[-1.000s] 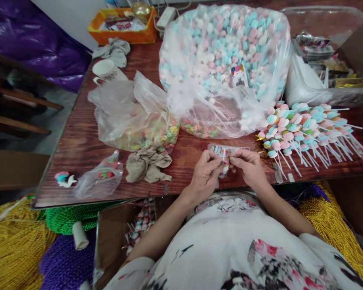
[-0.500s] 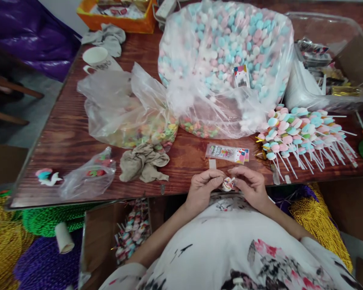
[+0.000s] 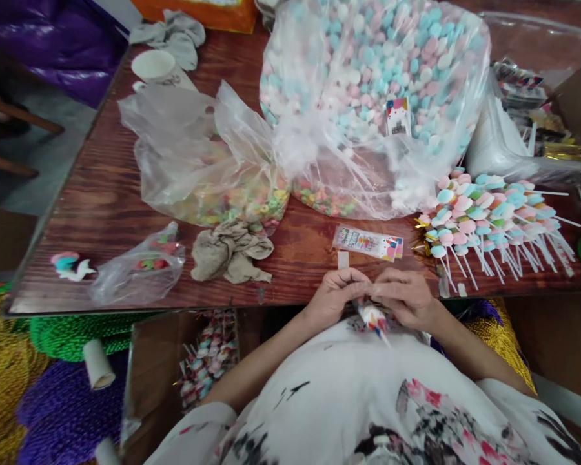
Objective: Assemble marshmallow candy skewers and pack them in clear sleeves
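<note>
Fingers [image 3: 353,278] of the person's left hand [image 3: 335,298] and right hand [image 3: 407,297], tips drawn together, pinch the far end of one printed wrapped piece [image 3: 374,319], which lies on their near side, long axis slanting near and right, both hands about equally close.

The brown wood-grained counter [image 3: 97,187] bears a large clear bag [image 3: 368,64] of pastel pieces at the far middle, with a smaller clear bag [image 3: 242,200] left of it. Far left are a grey cloth [image 3: 179,42], an orange box [image 3: 198,14] and a white cup [image 3: 157,66]. Near left lie a pastel figure [image 3: 70,266], a little clear bag [image 3: 130,278] and a beige cloth [image 3: 230,255]; near middle, a printed packet [image 3: 368,243]. Right are stacked pastel sticks [image 3: 489,210], with a clear tub [image 3: 523,165] beyond.
</note>
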`<state>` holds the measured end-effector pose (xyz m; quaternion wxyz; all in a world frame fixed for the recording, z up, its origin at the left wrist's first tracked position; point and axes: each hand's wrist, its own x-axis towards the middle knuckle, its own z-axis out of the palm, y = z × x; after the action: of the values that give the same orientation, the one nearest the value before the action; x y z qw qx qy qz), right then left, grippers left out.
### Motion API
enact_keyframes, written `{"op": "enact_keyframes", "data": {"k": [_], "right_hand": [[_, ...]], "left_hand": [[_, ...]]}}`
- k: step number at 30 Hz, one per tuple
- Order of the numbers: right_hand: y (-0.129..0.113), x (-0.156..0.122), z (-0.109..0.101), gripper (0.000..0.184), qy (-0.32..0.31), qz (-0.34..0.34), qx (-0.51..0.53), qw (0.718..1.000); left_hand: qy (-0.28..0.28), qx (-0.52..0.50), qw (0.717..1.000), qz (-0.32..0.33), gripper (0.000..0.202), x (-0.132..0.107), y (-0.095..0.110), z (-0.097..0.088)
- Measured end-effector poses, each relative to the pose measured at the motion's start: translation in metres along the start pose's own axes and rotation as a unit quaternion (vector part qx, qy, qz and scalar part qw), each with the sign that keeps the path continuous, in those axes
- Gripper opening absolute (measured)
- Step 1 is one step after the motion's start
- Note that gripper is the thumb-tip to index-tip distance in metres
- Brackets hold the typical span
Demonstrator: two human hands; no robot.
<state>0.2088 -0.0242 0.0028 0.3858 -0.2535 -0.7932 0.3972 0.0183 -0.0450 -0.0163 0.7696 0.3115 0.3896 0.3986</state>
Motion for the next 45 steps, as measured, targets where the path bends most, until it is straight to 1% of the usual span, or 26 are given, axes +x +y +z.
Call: {"op": "enact_keyframes", "data": {"k": [1,3,6,8,10,11,12,14,15,16,17,18,19,20,21,23,25,27,29,32,36,38,40,42,43,45], "right_hand": [[-0.001,-0.005,0.003,0.034,-0.003,0.021,0.014,1.000],[-0.002,-0.017,0.009,0.030,0.006,0.068,0.046,0.997],[-0.006,-0.034,0.022,0.017,0.063,0.142,0.112,0.982],[-0.007,-0.040,0.029,0.008,0.134,0.217,0.171,0.952],[-0.004,-0.042,0.031,0.002,0.226,0.287,0.212,0.907],[-0.001,-0.041,0.029,0.001,0.274,0.306,0.211,0.887],[0.003,-0.040,0.025,0.001,0.319,0.312,0.188,0.875],[0.014,-0.035,0.010,0.004,0.376,0.297,0.068,0.875],[0.019,-0.032,0.000,0.007,0.380,0.284,-0.019,0.880],[0.022,-0.030,-0.010,0.009,0.361,0.268,-0.117,0.885],[0.024,-0.028,-0.018,0.012,0.328,0.255,-0.203,0.887],[0.024,-0.025,-0.025,0.015,0.299,0.244,-0.261,0.885],[0.023,-0.022,-0.030,0.019,0.279,0.231,-0.284,0.888],[0.020,-0.018,-0.032,0.022,0.266,0.223,-0.273,0.897],[0.017,-0.014,-0.031,0.024,0.261,0.216,-0.234,0.911],[0.012,-0.001,-0.025,0.028,0.254,0.212,-0.111,0.937],[0.013,0.016,-0.018,0.028,0.242,0.214,-0.002,0.946],[0.020,0.034,-0.013,0.019,0.219,0.211,0.064,0.950],[0.027,0.049,-0.012,0.009,0.198,0.209,0.101,0.952],[0.030,0.061,-0.013,0.011,0.195,0.188,0.105,0.957],[0.023,0.069,-0.013,0.010,0.192,0.116,0.025,0.974],[0.018,0.072,-0.012,0.010,0.202,0.093,0.002,0.975],[0.013,0.075,-0.010,0.011,0.227,0.085,-0.006,0.970],[0.011,0.076,-0.008,0.012,0.248,0.087,-0.004,0.965],[0.010,0.077,-0.007,0.012,0.250,0.093,0.008,0.964],[0.009,0.077,-0.003,0.012,0.230,0.117,0.070,0.964]], "left_hand": [[-0.013,0.010,1.000,-0.003,0.016,-0.003,-0.001,-0.003],[-0.054,0.044,0.997,0.022,0.016,-0.010,0.001,-0.009],[-0.153,0.121,0.978,0.071,0.029,-0.017,0.012,-0.016],[-0.204,0.187,0.956,0.092,0.034,-0.018,0.021,-0.015],[-0.227,0.250,0.934,0.113,0.034,-0.015,0.027,-0.009],[-0.240,0.276,0.923,0.123,0.032,-0.013,0.029,-0.004],[-0.254,0.299,0.910,0.132,0.029,-0.009,0.030,0.000],[-0.267,0.328,0.894,0.148,0.025,-0.001,0.028,0.008],[-0.253,0.328,0.898,0.147,0.023,0.004,0.027,0.010],[-0.221,0.310,0.914,0.137,0.022,0.009,0.025,0.011],[-0.172,0.274,0.939,0.114,0.022,0.015,0.024,0.010],[-0.115,0.220,0.965,0.082,0.024,0.022,0.024,0.008],[-0.060,0.153,0.985,0.046,0.027,0.028,0.025,0.005],[-0.019,0.085,0.996,0.011,0.032,0.034,0.028,0.003],[0.003,0.025,1.000,-0.017,0.036,0.040,0.031,0.000],[-0.002,-0.051,0.997,-0.054,0.041,0.049,0.039,-0.001],[-0.026,-0.073,0.994,-0.073,0.039,0.054,0.047,0.002],[-0.035,-0.078,0.993,-0.081,0.034,0.055,0.053,0.007],[-0.030,-0.080,0.993,-0.082,0.031,0.053,0.057,0.012],[-0.036,-0.063,0.993,-0.090,0.030,0.049,0.063,0.013],[-0.079,0.016,0.994,-0.073,0.028,0.045,0.078,0.009],[-0.083,0.066,0.992,-0.060,0.028,0.044,0.086,0.007],[-0.083,0.119,0.988,-0.048,0.029,0.043,0.095,0.005],[-0.101,0.163,0.981,-0.040,0.035,0.041,0.101,0.002],[-0.118,0.178,0.976,-0.040,0.038,0.041,0.104,0.001],[-0.154,0.192,0.968,-0.051,0.040,0.040,0.109,-0.001]]}}
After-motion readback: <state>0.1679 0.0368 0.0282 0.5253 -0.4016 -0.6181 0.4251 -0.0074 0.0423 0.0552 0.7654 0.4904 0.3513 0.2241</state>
